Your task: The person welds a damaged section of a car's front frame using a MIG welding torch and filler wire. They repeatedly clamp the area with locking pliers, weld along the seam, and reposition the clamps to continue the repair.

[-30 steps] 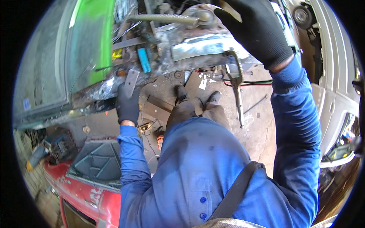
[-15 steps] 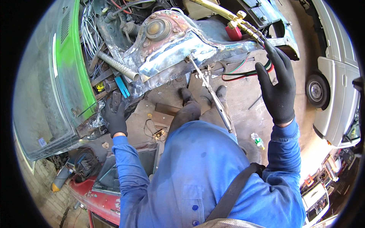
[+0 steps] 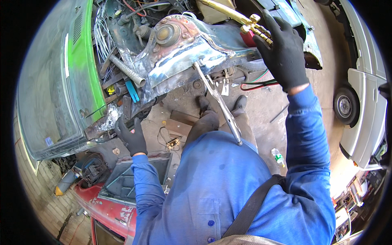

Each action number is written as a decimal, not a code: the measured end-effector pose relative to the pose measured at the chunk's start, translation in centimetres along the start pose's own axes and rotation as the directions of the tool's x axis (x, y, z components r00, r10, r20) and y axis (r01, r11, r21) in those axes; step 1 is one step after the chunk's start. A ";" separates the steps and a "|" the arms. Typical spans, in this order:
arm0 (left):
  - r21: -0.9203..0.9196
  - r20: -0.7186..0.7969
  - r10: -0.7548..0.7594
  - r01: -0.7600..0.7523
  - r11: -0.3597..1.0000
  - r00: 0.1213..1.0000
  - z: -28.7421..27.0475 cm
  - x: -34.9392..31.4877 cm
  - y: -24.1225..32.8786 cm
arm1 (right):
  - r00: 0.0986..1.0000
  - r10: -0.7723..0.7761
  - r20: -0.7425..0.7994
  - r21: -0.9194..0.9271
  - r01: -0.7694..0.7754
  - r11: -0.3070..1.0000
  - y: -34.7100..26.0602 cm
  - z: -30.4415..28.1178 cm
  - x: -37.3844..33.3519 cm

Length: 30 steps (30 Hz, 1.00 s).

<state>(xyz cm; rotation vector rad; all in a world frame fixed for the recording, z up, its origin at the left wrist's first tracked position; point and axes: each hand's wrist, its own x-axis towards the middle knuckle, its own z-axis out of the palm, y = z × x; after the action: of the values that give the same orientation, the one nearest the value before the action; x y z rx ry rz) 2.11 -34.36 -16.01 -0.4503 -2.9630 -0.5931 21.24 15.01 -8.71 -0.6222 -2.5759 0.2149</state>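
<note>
My right hand (image 3: 283,57), in a black glove, reaches over the valve end of a brass gas torch (image 3: 228,12), fingers apart and not closed round it. The torch lies across the engine bay beside a red part (image 3: 247,39). Lower left, my gloved left hand (image 3: 132,135) is by the ragged lower edge of the car body, fingers apart and holding nothing; whether the fingertips touch metal I cannot tell. Between the hands, long locking pliers (image 3: 220,104) grip the edge of a bare metal patch (image 3: 179,67) below the rusty strut tower (image 3: 167,34), handles slanting toward me.
A ribbed metal tube (image 3: 128,71) and a blue clip (image 3: 132,91) lie near the green car panel (image 3: 83,61). Red and green hoses (image 3: 259,85) hang under my right hand. A plastic bottle (image 3: 278,157) lies on the floor; a white van (image 3: 369,102) stands right.
My right hand has moved up and left, from beside the hoses to over the torch valves. My left hand has drawn back slightly down and right from the body edge.
</note>
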 end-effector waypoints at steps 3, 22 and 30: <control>0.035 0.018 0.081 -0.081 0.996 0.997 0.2 -2.8 -0.1 | 0.991 0.031 0.127 0.024 -0.034 0.999 0.9 2.1 2.2; -0.067 0.129 0.089 -0.081 0.994 0.988 1.0 -7.4 -3.4 | 0.964 0.003 0.265 -0.098 0.024 0.995 1.3 2.0 3.6; -0.526 0.264 0.286 -0.111 0.843 0.921 1.2 -6.6 2.6 | 0.885 0.093 0.456 0.218 -0.212 0.953 -10.8 -5.4 -8.2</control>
<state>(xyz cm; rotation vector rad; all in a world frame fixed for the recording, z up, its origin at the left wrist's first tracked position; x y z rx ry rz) 9.16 -33.38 -17.16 -0.9840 -2.9631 -1.4025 26.07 1.79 -4.66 -0.7465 -2.8497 0.8259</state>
